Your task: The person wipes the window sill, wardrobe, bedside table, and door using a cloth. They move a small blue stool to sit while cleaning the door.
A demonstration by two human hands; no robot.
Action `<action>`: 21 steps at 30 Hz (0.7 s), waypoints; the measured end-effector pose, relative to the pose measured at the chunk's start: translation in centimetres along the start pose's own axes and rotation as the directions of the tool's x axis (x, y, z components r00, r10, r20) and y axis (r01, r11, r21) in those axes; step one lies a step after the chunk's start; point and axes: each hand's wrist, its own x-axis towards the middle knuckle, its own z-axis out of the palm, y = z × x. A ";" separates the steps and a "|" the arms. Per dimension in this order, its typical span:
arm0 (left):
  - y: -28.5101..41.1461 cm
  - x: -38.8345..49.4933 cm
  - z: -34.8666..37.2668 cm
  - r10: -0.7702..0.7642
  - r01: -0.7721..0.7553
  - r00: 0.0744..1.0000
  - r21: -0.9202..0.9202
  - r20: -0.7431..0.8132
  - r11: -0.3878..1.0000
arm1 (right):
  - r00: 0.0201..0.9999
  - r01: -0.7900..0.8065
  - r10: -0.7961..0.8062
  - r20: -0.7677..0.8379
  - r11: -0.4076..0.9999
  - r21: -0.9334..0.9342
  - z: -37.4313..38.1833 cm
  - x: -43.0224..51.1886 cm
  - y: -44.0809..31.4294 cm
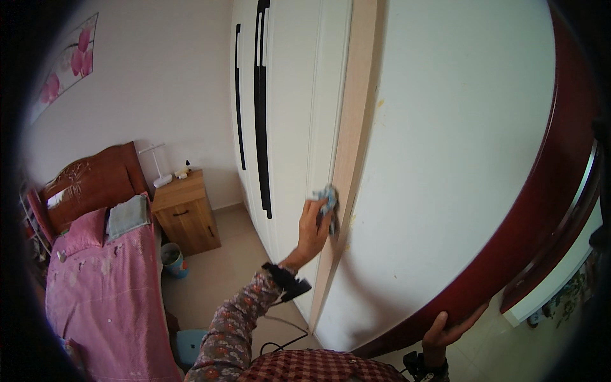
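My left hand (312, 231) grips a crumpled blue-and-grey cloth (328, 198). The cloth lies against the pale wooden side panel (355, 124) of a white wardrobe (296, 114), close to the edge of its door. Low on the right, my right hand (448, 329) holds onto the dark red wooden door frame (482, 248), its thumb on the near face and its fingers along the far side. Between the wood panel and the frame stretches a white wall (448, 129) with a few yellowish marks.
At left stands a bed with a pink cover (110, 296). Beside it are a wooden nightstand (186, 215) bearing a white lamp (160, 167), and a blue bin (175, 261). A light blue stool (191, 346) and a black cable (286, 338) are near my body.
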 end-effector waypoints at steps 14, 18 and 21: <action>8.8 18.3 0.9 0.338 -0.342 0.935 -0.023 -0.112 0.939 | 0.999 -0.013 0.008 -0.044 0.995 -0.103 -0.2 -0.2 0.4; 3.6 8.3 0.7 0.254 -0.254 0.967 0.002 0.013 0.967 | 1.000 -0.015 0.012 -0.029 0.995 -0.096 -0.3 -0.2 0.3; 0.4 0.0 0.5 0.193 -0.197 0.977 0.043 0.090 0.979 | 1.000 0.002 -0.004 -0.024 0.995 -0.099 -0.1 -0.2 0.2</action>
